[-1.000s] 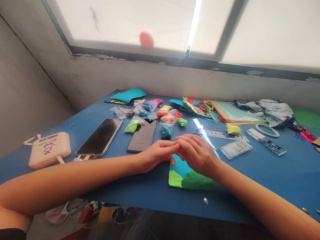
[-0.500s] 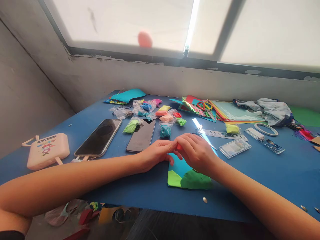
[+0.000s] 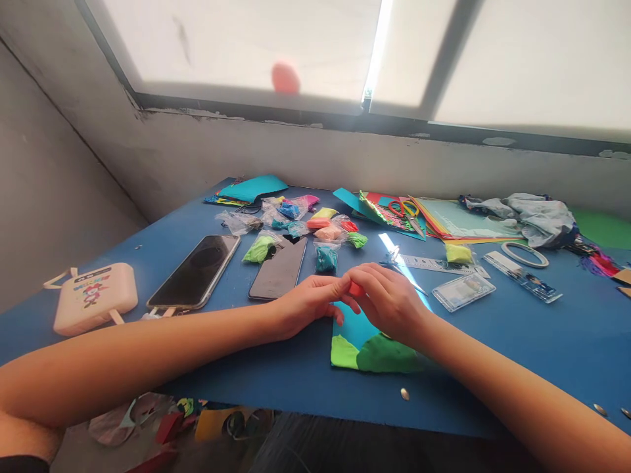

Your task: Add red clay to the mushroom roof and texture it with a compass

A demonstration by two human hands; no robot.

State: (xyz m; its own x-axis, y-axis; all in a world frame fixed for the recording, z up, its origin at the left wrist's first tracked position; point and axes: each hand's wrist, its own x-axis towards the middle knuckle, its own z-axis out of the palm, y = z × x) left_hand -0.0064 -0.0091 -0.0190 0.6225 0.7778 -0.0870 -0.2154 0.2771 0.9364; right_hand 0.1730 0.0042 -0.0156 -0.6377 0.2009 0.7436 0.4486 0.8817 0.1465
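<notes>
A small lump of red-orange clay (image 3: 355,289) shows between my two hands, partly hidden by the fingers. My left hand (image 3: 315,299) pinches it from the left with thumb and fingers. From the right, my right hand (image 3: 389,299) curls over it, fingers bent and touching the left fingertips. Right below the hands lies a blue card (image 3: 357,322) with light green clay (image 3: 344,353) and dark green clay (image 3: 387,353) spread flat along its near edge. Part of the card is hidden by the right hand.
Bagged clay lumps (image 3: 326,258) lie beyond the hands. Two phones (image 3: 194,269) and a pink power bank (image 3: 96,295) are at left. A ruler (image 3: 434,265), a clear case (image 3: 463,292), a tape roll (image 3: 525,255) and scissors (image 3: 409,213) on coloured sheets lie to the right.
My right fingers have shifted slightly on the red-orange clay, and more of it shows now. Both hands stay in nearly the same place above the card.
</notes>
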